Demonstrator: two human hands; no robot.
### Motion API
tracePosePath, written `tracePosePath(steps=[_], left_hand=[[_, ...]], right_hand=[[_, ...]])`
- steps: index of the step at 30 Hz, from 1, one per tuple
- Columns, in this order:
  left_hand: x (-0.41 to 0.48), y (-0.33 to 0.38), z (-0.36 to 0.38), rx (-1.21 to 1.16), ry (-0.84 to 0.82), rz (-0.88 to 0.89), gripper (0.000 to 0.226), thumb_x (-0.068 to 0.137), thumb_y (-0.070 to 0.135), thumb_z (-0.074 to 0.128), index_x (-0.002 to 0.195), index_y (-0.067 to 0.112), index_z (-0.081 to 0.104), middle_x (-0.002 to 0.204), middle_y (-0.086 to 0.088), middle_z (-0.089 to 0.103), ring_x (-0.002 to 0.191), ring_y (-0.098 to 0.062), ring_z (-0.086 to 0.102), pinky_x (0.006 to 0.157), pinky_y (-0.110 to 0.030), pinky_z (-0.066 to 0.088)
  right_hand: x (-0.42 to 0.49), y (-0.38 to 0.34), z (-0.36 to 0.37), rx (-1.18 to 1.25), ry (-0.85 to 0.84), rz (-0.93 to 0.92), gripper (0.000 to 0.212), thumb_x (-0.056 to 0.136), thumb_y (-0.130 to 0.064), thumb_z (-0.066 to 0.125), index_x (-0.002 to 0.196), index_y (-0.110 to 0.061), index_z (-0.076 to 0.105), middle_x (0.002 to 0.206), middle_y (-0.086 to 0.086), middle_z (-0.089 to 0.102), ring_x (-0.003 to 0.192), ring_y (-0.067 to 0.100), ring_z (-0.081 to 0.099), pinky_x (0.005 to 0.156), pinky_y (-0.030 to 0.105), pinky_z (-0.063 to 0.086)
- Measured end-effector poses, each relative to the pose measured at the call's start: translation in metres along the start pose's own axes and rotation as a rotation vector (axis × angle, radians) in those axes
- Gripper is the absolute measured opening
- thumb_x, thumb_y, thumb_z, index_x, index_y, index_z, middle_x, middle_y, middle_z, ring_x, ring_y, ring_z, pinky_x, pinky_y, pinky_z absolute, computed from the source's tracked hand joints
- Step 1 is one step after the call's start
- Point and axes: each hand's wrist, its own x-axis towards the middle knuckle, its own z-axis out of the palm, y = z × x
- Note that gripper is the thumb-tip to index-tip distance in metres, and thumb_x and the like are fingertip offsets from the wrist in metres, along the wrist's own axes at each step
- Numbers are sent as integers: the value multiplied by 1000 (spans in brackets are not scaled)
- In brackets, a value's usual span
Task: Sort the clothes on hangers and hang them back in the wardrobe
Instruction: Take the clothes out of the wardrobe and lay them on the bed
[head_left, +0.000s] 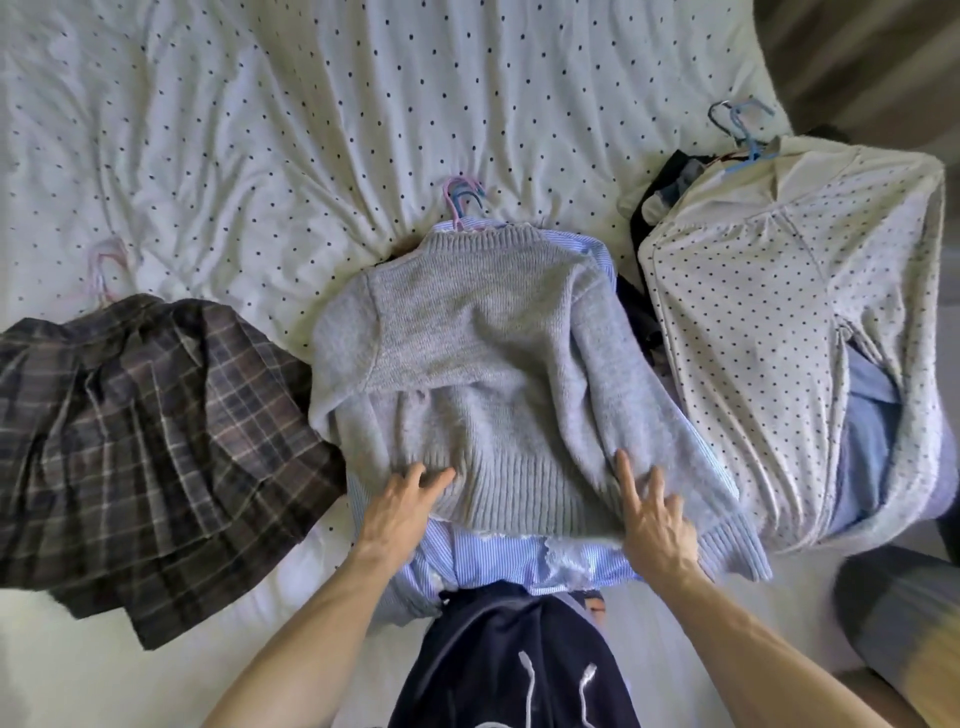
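At the left of the frame I note a plaid skirt (156, 441) with a pink hanger (106, 275), lying on the dotted sheet (260, 104). In the centre a grey sweater (467, 374) lies over a striped shirt (519, 558), with hooks (462, 200) at its collar. My left hand (402, 506) rests on the sweater's hem, fingers straight, gripping nothing. My right hand (654, 519) lies flat on the lower sleeve, fingers spread, holding nothing. At the right a dotted top (769, 322) on a blue hanger (743, 130) covers darker clothes.
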Motion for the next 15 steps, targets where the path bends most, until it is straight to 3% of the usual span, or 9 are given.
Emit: tracePosePath(steps=[2, 4, 6, 8, 11, 13, 15], left_hand=[[-11, -2, 4, -47, 93, 56, 70, 83, -15, 56, 141, 23, 52, 126, -9, 46, 100, -27, 57, 76, -34, 59], [-26, 2, 11, -79, 185, 91, 55, 78, -14, 68, 123, 18, 67, 112, -6, 50, 91, -23, 61, 68, -29, 60], [-46, 15, 12, -129, 217, 93, 49, 76, -10, 71, 118, 17, 70, 111, -5, 52, 93, -24, 63, 67, -30, 61], [-63, 31, 14, -178, 123, 68, 50, 86, 2, 63, 132, 20, 62, 126, -5, 49, 112, -26, 58, 84, -33, 57], [-82, 52, 20, -188, -159, 2, 57, 95, 13, 51, 150, 24, 41, 153, -3, 33, 138, -26, 37, 113, -31, 33], [-85, 61, 23, -215, -221, -74, 59, 96, 15, 49, 153, 24, 37, 159, -2, 27, 144, -27, 31, 116, -31, 29], [-85, 68, 19, -188, -217, -108, 61, 96, 19, 50, 155, 24, 33, 159, -5, 30, 144, -27, 33, 117, -34, 30]], right_hand=[[-7, 5, -2, 68, 31, -4, 98, 96, -15, 55, 152, -31, -24, 143, 14, 35, 112, 30, 46, 79, 41, 57], [-18, 8, -10, 187, 137, -1, 76, 98, -19, 49, 156, -32, 0, 128, 12, 47, 107, 31, 49, 74, 44, 53], [-32, 6, -24, 324, 249, 10, 64, 93, -22, 48, 150, -33, 22, 118, 10, 52, 103, 33, 54, 72, 42, 46], [-46, -2, -32, 482, 295, 11, 64, 86, -22, 51, 147, -32, 32, 120, 10, 52, 107, 35, 55, 77, 42, 47], [-63, -2, -29, 434, 66, -3, 75, 87, -32, 57, 152, -36, 20, 142, 10, 38, 122, 37, 47, 91, 49, 48], [-68, 11, -16, 330, -110, -2, 74, 88, -42, 60, 151, -34, 22, 152, 9, 29, 130, 38, 42, 100, 48, 45], [-77, 24, -4, 330, -174, -21, 67, 86, -43, 58, 148, -32, 35, 153, 8, 35, 134, 34, 41, 106, 45, 42]])
